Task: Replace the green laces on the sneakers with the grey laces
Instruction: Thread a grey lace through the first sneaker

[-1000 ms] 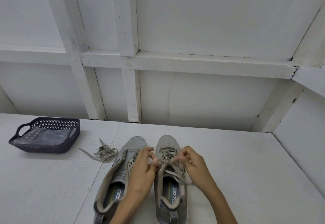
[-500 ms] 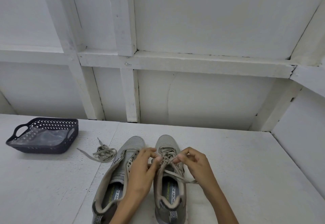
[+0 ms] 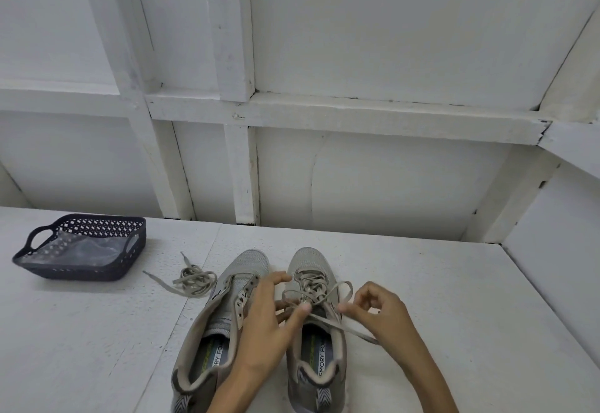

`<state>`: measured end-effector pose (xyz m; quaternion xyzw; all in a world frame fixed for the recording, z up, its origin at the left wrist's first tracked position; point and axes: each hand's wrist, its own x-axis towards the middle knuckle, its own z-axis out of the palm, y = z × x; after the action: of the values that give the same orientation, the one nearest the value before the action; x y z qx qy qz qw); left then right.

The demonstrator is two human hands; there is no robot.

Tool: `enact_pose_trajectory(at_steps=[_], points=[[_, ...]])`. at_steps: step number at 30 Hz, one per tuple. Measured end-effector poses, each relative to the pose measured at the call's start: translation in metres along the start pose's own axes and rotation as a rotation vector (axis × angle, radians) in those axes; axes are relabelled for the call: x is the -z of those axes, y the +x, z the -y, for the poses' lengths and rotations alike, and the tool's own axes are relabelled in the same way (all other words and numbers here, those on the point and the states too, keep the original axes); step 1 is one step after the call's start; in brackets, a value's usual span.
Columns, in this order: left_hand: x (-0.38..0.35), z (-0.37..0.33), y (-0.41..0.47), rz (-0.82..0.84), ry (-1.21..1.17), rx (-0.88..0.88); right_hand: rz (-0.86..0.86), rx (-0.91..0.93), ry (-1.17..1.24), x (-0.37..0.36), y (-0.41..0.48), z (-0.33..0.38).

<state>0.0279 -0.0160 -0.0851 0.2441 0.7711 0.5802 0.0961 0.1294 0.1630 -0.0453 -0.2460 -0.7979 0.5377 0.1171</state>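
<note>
- Two grey sneakers stand side by side at lower centre on the white table, toes pointing away.
- The unlaced sneaker, on the left of the pair, has bare eyelets.
- The laced sneaker carries the threaded lace.
- The left hand pinches that lace at its crossing under the thumb, with the upper fingers stretched forward.
- The right hand, fingers curled, pinches a loop of the same lace; a free end trails beneath it.
- A loose lace lies bunched just left of the unlaced sneaker.
- A dark perforated basket at middle left holds a clear plastic bag.
</note>
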Motion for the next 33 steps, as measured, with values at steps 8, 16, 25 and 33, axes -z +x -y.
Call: enact_pose_trajectory(at_steps=[8,16,25,33], points=[[-0.017,-0.01,-0.022,-0.136,0.235,-0.042,0.156,-0.04,-0.515,-0.007,-0.016,0.02],[-0.021,-0.014,-0.024,-0.164,0.273,-0.045,0.507,0.053,-0.408,0.001,-0.03,0.042],[-0.023,-0.019,-0.024,-0.194,0.282,-0.101,0.858,0.096,-0.006,-0.004,-0.038,0.052],[-0.025,-0.013,-0.019,-0.208,0.218,-0.131,0.863,0.146,0.009,0.009,-0.033,0.054]])
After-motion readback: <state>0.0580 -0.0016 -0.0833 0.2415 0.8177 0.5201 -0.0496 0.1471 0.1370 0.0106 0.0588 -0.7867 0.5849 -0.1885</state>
